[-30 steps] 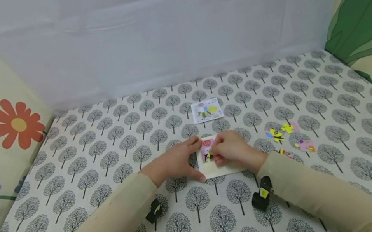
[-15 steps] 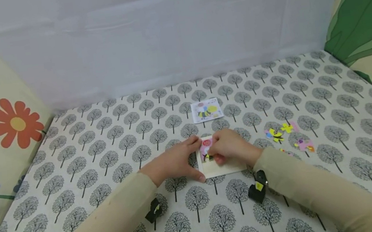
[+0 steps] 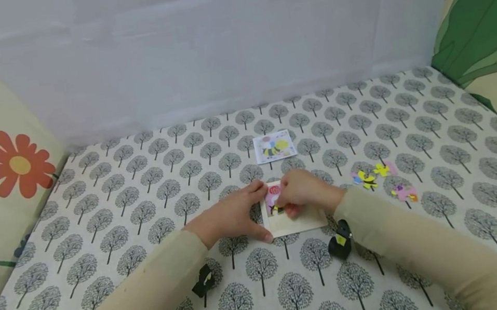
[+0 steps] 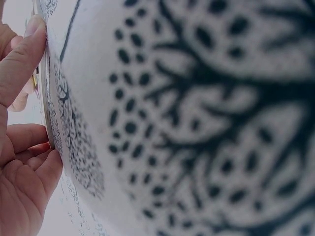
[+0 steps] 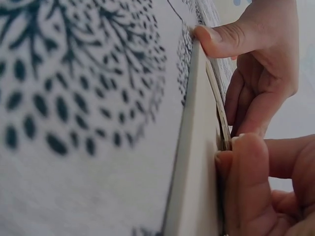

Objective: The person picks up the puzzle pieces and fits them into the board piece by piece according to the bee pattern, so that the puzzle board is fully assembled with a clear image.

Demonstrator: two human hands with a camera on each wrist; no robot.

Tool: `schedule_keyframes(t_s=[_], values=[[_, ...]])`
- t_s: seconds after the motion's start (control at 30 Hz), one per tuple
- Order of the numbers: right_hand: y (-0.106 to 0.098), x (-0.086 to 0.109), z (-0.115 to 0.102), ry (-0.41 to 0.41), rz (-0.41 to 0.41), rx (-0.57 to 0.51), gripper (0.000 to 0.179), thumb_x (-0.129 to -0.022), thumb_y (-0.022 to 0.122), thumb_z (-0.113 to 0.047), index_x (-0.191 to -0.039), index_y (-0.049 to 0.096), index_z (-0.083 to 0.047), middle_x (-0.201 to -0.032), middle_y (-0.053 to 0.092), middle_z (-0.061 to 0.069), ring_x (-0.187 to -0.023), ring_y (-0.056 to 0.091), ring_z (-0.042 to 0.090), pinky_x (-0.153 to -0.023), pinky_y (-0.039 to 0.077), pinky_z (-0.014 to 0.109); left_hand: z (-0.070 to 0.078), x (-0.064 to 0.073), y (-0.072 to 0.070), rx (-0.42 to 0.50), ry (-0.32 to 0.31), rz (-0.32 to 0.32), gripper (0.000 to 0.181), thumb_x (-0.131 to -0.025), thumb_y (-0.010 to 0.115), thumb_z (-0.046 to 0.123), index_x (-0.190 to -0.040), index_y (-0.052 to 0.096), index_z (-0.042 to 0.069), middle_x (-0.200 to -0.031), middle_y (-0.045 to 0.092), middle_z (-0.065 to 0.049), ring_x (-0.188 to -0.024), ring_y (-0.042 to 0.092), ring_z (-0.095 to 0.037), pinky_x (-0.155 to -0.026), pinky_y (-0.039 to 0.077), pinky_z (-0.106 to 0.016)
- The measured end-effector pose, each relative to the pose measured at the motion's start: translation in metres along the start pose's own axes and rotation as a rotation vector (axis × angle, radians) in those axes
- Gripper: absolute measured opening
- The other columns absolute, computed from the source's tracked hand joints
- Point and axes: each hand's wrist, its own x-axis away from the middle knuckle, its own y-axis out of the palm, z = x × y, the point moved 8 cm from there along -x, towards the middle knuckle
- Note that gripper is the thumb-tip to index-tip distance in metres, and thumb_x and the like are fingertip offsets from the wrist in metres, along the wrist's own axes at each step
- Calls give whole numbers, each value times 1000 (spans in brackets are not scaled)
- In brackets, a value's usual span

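A pale wooden puzzle tray [image 3: 302, 224] lies flat on the table, with pink, red and yellow-black puzzle pieces [image 3: 274, 191] in its upper left part. My left hand [image 3: 233, 215] grips the tray's left side, its thumb at the near corner and fingers at the far one. Over the tray, my right hand [image 3: 306, 192] pinches a thin puzzle piece [image 5: 220, 108] between thumb and finger, at the pieces on the left. In the right wrist view this piece stands slightly tilted above the tray. Its printed face is mostly hidden by my fingers.
A picture card [image 3: 275, 146] with a bee lies behind the tray. To the right are loose puzzle pieces, among them a yellow-black one [image 3: 367, 180], a yellow one [image 3: 381, 170] and a pink one [image 3: 405, 192]. Tree-patterned cloth [image 3: 191, 147] covers the table, up to a white backdrop [image 3: 234, 47].
My right hand and forearm have shifted slightly left, and the sleeve now covers a loose red piece seen before. The left hand keeps its grip on the tray.
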Motion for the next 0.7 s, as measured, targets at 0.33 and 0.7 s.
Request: schedule_keyframes(t_s=[0.33, 0.7], values=[[-1, -3, -2, 33, -20, 33, 12, -78, 70, -8, -80, 60, -2, -63, 60, 7, -49, 56, 13, -47, 51, 20, 1, 0, 0, 2, 4, -1, 111, -61, 80, 49, -147, 20, 10, -155, 9, -8, -139, 19, -34, -114, 19, -44], [-1, -5, 0, 12, 0, 2, 16, -77, 71, -8, -81, 56, -3, -65, 61, 8, -50, 57, 14, -46, 51, 21, 1, 0, -1, 0, -3, -9, 111, -62, 80, 49, -147, 20, 11, -155, 8, -7, -139, 18, -33, -114, 18, -44]])
